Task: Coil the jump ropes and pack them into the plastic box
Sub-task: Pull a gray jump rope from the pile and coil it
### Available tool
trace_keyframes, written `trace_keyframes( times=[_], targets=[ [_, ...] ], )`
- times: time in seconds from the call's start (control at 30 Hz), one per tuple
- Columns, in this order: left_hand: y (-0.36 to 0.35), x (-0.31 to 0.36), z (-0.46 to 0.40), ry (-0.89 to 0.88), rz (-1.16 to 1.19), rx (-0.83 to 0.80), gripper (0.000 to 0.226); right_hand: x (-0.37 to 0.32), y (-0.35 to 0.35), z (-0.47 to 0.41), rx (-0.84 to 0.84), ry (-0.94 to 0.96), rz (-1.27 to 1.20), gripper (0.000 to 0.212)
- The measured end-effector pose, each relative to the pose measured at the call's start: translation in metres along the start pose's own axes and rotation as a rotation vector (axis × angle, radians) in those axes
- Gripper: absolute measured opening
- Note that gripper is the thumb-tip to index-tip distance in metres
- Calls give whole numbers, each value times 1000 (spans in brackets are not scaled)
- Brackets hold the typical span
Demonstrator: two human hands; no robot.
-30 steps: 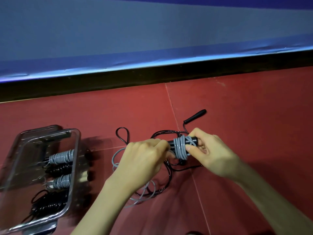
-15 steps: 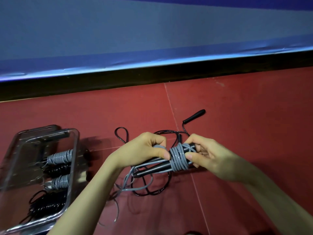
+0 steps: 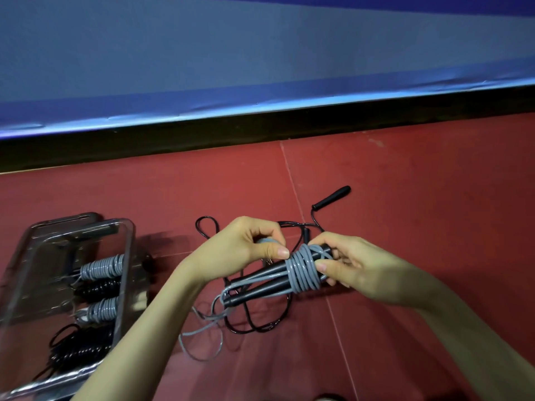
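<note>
Right hand [image 3: 351, 269] clamps the paired black plastic handles [image 3: 260, 282] above the red floor; left hand [image 3: 246, 247] pinches the grey cord [image 3: 304, 270] mid-wrap. Risk: slack tail snags the loose black rope [image 3: 254, 322]; turns slip off. Clear plastic box [image 3: 127, 256] lies well left.

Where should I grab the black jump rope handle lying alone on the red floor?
Grab the loose black handle around its thick middle, coming from above. It lies flat and slanted on the red floor, bare on all sides, and its thin cord leaves the lower left end, so keep fingers off that end.
</note>
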State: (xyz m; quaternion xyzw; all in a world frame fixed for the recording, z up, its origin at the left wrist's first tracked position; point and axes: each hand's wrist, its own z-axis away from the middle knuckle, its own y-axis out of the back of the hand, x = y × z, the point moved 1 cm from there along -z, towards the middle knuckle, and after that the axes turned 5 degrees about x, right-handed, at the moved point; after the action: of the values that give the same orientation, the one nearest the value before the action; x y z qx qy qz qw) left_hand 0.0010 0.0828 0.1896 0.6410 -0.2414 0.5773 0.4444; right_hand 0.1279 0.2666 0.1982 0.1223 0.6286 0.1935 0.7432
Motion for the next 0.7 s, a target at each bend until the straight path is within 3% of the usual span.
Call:
trace_keyframes(
  times=[0.23,0.33,0.47,0.63,0.7],
  targets=[
    [-1,2,-5,-6,73,42,18,-4,-2,2,61,51,-130,21],
    [-1,-5,-6,29,198,15,15,-4,-2,4,71,81,-163,12],
    [-8,-13,-9,70,383,-37,34,-5,-5,3,102,98,-243,21],
    [-40,-19,-11,80,446,350,44,-1,-10,0,206,129,-502,22],
    [-53,-10,-7,74,391,423,33,2,-10,-1,259,131,-550,24]
  ],
)
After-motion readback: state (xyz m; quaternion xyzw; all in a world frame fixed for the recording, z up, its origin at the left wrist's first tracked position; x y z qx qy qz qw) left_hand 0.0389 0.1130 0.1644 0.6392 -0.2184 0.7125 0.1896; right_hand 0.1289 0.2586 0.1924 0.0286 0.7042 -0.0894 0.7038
